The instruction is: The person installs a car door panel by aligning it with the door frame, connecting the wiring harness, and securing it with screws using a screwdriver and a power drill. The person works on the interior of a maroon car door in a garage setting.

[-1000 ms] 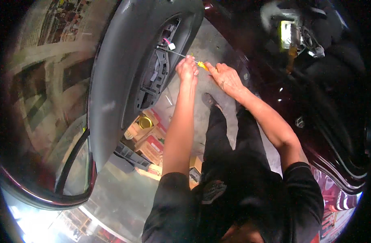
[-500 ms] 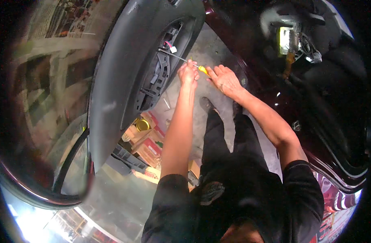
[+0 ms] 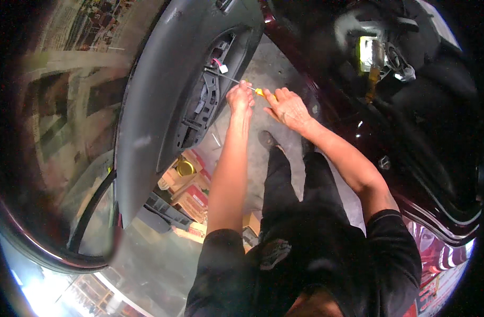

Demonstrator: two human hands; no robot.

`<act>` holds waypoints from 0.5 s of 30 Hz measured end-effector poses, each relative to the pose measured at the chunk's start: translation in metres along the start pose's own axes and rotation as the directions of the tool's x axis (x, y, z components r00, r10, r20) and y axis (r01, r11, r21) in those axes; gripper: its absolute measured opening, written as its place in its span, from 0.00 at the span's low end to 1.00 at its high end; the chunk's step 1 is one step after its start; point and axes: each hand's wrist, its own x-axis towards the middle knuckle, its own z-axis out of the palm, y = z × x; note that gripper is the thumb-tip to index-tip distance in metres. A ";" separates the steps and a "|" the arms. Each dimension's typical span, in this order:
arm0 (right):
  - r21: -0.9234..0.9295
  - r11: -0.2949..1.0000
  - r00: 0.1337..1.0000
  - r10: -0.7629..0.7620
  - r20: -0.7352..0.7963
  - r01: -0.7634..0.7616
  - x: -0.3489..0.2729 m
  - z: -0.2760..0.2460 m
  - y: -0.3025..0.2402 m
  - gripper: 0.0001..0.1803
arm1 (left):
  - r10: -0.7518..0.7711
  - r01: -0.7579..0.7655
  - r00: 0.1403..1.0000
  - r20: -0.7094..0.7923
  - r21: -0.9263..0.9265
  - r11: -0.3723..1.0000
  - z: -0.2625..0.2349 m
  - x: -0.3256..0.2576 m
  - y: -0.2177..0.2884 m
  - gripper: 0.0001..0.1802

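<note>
Head view, above the centre of the frame: the right-hand grip [image 3: 288, 108] is clamped on the yellow handle of a screwdriver [image 3: 260, 92], and the left-hand grip [image 3: 240, 98] is closed about its thin shaft. The shaft slants toward the upper left, its far end at a grey bracket [image 3: 213, 90] in the recess of a dark door panel [image 3: 152, 105]; contact there cannot be told. Just above the shaft sits a white connector [image 3: 223, 68] on a pinkish wire [image 3: 216, 62]. Cardboard boxes [image 3: 192, 198] lie lower left of centre; a lit lamp [image 3: 366, 54] shows upper right.
</note>
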 end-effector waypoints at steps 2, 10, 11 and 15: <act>-0.038 0.999 0.998 -0.009 -0.057 0.006 0.003 0.009 -0.002 0.22 | -0.003 0.003 1.000 -0.016 0.008 1.000 0.003 -0.001 0.003 0.15; 0.579 0.584 0.822 0.404 0.402 -0.569 0.013 0.010 0.000 0.21 | 0.032 -0.026 0.994 0.104 -0.053 0.998 -0.006 0.008 -0.006 0.14; 0.552 0.581 0.802 0.417 0.428 -0.597 0.012 0.010 0.001 0.22 | 0.008 -0.006 0.997 0.071 -0.023 1.000 -0.006 0.008 -0.006 0.14; 0.326 0.892 0.950 0.280 0.141 -0.312 0.001 0.014 -0.001 0.20 | 0.036 -0.032 0.997 0.071 -0.055 0.998 -0.005 0.013 -0.009 0.15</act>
